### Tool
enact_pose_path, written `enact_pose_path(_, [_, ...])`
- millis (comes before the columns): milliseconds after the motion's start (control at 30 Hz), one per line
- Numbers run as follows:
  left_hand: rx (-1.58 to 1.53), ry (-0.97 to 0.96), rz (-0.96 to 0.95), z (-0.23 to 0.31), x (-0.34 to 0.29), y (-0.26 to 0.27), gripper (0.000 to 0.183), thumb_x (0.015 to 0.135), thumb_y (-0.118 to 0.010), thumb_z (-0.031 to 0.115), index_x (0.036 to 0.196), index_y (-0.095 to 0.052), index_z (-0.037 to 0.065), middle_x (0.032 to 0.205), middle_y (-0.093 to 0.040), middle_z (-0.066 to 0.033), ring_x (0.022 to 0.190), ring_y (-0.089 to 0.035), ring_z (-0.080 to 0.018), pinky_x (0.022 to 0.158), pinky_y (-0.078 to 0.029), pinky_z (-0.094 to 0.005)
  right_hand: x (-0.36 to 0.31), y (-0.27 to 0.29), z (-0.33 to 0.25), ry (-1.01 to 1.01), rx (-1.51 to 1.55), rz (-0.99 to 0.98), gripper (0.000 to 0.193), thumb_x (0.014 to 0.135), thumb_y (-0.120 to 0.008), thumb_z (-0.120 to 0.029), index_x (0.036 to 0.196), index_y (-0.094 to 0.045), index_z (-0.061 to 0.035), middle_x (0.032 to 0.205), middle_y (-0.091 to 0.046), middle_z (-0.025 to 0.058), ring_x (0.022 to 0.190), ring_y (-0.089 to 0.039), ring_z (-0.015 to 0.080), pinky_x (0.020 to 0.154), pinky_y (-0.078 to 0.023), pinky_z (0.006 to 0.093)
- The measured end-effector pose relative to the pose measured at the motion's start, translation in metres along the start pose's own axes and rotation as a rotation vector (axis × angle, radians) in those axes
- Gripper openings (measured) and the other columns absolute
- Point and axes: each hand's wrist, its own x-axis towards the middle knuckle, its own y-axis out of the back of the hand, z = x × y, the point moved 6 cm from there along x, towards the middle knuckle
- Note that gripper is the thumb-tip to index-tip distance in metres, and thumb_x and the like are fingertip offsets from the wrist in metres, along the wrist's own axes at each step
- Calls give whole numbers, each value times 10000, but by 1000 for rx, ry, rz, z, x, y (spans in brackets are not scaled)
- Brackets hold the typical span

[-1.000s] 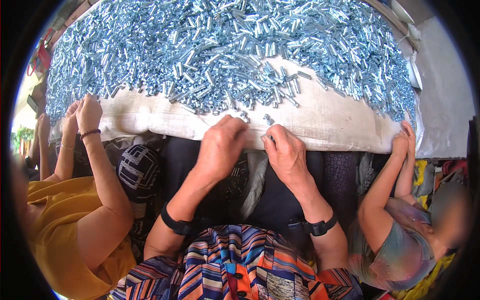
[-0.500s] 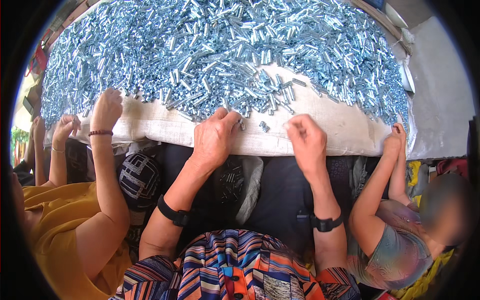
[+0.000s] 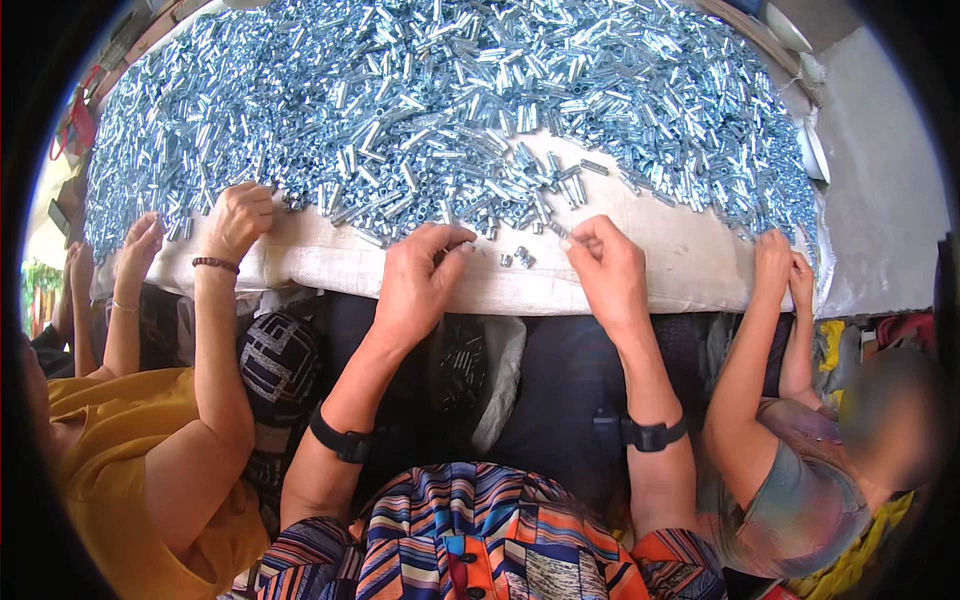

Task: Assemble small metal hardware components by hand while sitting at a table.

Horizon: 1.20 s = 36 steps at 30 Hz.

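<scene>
A large heap of shiny metal sleeves [image 3: 420, 110] covers a pale cloth-topped table [image 3: 330, 262]. At the heap's near edge my left hand [image 3: 415, 285] rests with thumb and forefinger apart, and nothing clear shows between them. To its right, my right hand [image 3: 610, 275] has thumb and fingers closed on the end of one slim metal sleeve [image 3: 558, 229]. Between my hands lie two short metal pieces [image 3: 523, 257] on the bare cloth. A few loose sleeves [image 3: 578, 188] lie just beyond my right hand.
Beside me on the left, a person in a mustard top has a hand [image 3: 240, 222] at the heap's edge. Another person's hands [image 3: 785, 262] work at the right end. Below the table edge, a pale sack [image 3: 500, 385] hangs beside dark metal pieces [image 3: 463, 365].
My right hand has moved slightly left and closed on a sleeve. My left hand's finger and thumb have parted, and a short piece now lies farther right, beside another.
</scene>
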Motion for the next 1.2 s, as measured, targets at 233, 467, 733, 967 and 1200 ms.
enact_pose_path(233, [-802, 298, -241, 23, -21, -24, 182, 902, -548, 53, 1055, -617, -17, 839, -633, -29, 718, -571, -73, 667, -482, -230, -51, -26, -43, -183, 650, -325, 239, 889, -595, -7, 1115, -518, -2, 726, -599, 14, 641, -519, 65, 594, -450, 240])
enact_pose_path(467, [-933, 318, -258, 25, -21, -26, 142, 912, -552, 48, 1036, -584, -14, 837, -637, -47, 728, -596, -91, 688, -499, -237, -54, -27, -42, -211, 805, -350, 220, 945, -523, -57, 1156, -502, 2, 769, -601, 32, 651, -559, 101, 617, -467, 260])
enact_pose_path(733, [-947, 331, -283, 30, -22, -36, 146, 913, -574, 53, 1039, -591, -19, 857, -657, -54, 735, -597, -89, 697, -500, -237, -47, -18, -27, -301, 1233, -30, 106, 936, -613, -131, 926, -567, -37, 764, -575, 9, 643, -525, 65, 623, -450, 208])
enact_pose_path(967, [-914, 273, -228, 30, -24, -38, 145, 921, -566, 44, 1044, -594, -28, 841, -651, -42, 748, -598, -82, 697, -497, -233, -52, -27, -26, -350, 1363, -110, 88, 939, -599, -110, 955, -562, -32, 792, -601, 43, 660, -568, 94, 645, -489, 239])
enact_pose_path(1200, [-414, 10, -55, 46, -25, -35, 121, 887, -590, 27, 986, -624, -35, 749, -649, -68, 678, -620, -95, 623, -500, -256, -60, -29, -19, -355, 1339, -22, 79, 937, -601, -103, 941, -554, -40, 818, -613, 52, 664, -590, 102, 642, -504, 242])
